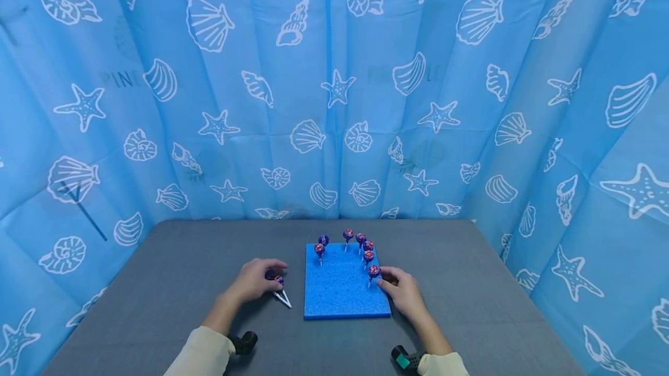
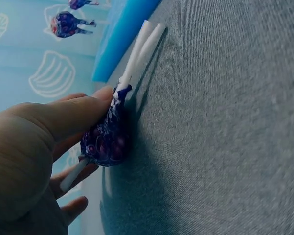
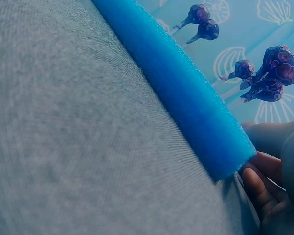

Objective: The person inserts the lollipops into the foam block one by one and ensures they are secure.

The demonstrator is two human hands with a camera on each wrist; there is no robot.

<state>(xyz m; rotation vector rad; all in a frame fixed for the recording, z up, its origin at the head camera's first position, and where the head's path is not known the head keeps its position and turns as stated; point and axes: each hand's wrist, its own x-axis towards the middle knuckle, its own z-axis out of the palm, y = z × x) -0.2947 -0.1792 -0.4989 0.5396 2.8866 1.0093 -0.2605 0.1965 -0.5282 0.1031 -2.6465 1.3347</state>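
Currently the work stands at the pick-up stage of loading wrapped lollipops into a blue foam block (image 1: 345,292), which lies flat on the grey table (image 1: 470,283). Seven lollipops (image 1: 348,235) stand upright in the block, their sticks pushed into the foam along its far edge and right edge.

Left hand (image 1: 256,279): positioned just left of the block, fingers curled over loose lollipops (image 1: 279,289) that lie on the table. The left wrist view shows fingertips (image 2: 95,105) pinching the purple wrapped head of one piece (image 2: 105,142), with two white sticks (image 2: 144,46) lying side by side and pointing toward the block. How many loose pieces lie under the hand cannot be determined.

Right hand (image 1: 402,292): resting at the right edge of the block, near its front. The thumb and fingers close on the nearest planted lollipop (image 1: 374,272) at that edge; whether they grip its stick or only touch it cannot be told. In the right wrist view the fingers (image 3: 264,188) lie against the table at the corner of the foam edge (image 3: 186,98), which suggests the hand also steadies the block.

Next move, as judged: lift one loose piece by its head, turn the stick downward, align it over a bare part of the foam and press straight in. This calls for a firm pinch and the block held against sliding.
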